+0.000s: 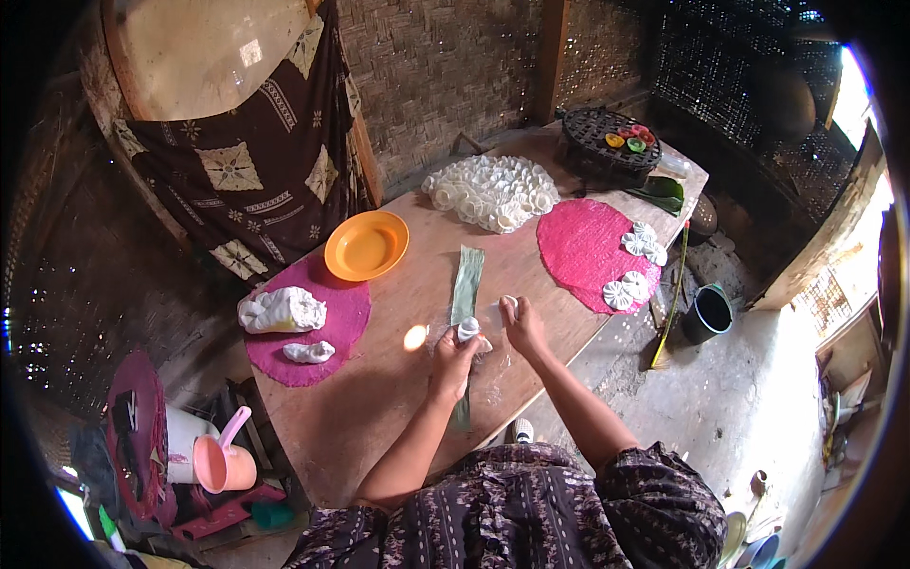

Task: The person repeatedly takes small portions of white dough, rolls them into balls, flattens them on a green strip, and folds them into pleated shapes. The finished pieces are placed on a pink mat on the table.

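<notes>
My left hand [455, 360] is closed round a lump of white dough [468, 329], which shows above the thumb and between the fingers. A little to its right, my right hand [525, 330] pinches a small bit of white dough at its fingertips. The two hands are apart, low over the wooden table [417, 417]. A strip of green leaf [466, 280] lies lengthwise on the table, passing under my left hand. On a purple round mat [351, 318] at the left rest a large dough lump [282, 310] and a smaller dough piece [309, 353].
Behind the mat stands an orange dish [367, 246]. White cup-shaped pieces [493, 190] are heaped at the back. White flower-shaped pieces [618, 294] sit on a pink mat [583, 251]. A dark round rack [588, 133] holds several coloured pieces. A dark bucket [709, 315] stands on the floor.
</notes>
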Motion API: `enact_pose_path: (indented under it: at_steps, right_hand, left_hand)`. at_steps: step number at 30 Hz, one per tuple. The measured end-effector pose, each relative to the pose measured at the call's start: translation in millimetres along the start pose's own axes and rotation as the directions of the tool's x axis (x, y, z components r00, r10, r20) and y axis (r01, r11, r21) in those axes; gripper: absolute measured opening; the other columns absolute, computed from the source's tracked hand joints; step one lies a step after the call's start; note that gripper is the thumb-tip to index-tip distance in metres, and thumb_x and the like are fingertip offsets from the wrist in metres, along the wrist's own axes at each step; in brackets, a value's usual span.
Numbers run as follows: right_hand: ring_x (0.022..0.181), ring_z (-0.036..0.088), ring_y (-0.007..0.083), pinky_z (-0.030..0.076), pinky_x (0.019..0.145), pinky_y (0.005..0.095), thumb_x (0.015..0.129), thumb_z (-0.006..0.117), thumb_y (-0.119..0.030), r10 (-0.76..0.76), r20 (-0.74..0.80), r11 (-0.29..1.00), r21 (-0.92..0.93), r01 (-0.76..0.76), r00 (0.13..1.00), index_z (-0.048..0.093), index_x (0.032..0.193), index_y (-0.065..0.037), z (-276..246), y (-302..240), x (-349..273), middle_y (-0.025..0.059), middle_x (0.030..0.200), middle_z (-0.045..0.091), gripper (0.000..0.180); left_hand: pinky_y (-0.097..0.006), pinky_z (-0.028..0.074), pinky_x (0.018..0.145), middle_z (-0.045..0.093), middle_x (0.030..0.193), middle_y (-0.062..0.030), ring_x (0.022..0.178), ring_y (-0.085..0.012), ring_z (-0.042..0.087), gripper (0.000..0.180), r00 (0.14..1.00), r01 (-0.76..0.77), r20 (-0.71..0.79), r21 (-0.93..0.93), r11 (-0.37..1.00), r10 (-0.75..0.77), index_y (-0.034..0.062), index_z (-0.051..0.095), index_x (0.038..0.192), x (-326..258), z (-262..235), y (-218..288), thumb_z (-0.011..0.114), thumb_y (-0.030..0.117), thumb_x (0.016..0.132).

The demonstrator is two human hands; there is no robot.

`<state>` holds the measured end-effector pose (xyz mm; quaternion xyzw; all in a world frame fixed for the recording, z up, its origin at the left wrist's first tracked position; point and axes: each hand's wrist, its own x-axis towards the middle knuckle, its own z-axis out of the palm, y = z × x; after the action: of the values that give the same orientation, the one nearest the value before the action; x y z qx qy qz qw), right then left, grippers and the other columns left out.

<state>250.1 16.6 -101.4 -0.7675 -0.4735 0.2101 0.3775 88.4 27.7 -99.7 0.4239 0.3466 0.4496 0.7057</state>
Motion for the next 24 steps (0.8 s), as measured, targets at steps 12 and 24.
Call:
enact_pose_path:
  at_steps: [12,24]
  right_hand:
    - [0.105,0.056,0.0221,0.042,0.095,0.0381,0.098,0.055,-0.024,0.026,0.680,-0.073,0.732,-0.677,0.732,0.060,0.105,-0.007,6,-31,-12,0.0061,0.112,0.059,0.019]
    - [0.088,0.054,0.0174,0.033,0.084,0.0396,0.079,0.069,-0.014,-0.766,-0.027,0.601,-0.383,0.701,0.642,0.062,0.123,-0.018,-111,-74,-23,-0.0032,0.085,0.060,0.045]
  left_hand:
    - [-0.023,0.046,0.074,0.064,0.095,-0.0013,0.083,-0.0063,0.057,0.030,0.924,-0.332,-0.198,0.012,0.943,0.328,-0.0002,0.060,0.111,13,18,16,0.059,0.026,0.098]
    - [-0.029,0.052,0.071,0.068,0.091,-0.0086,0.081,-0.0152,0.066,0.020,0.867,-0.485,0.196,0.536,0.691,0.457,-0.0012,0.065,0.105,1,56,65,0.070,0.006,0.087]
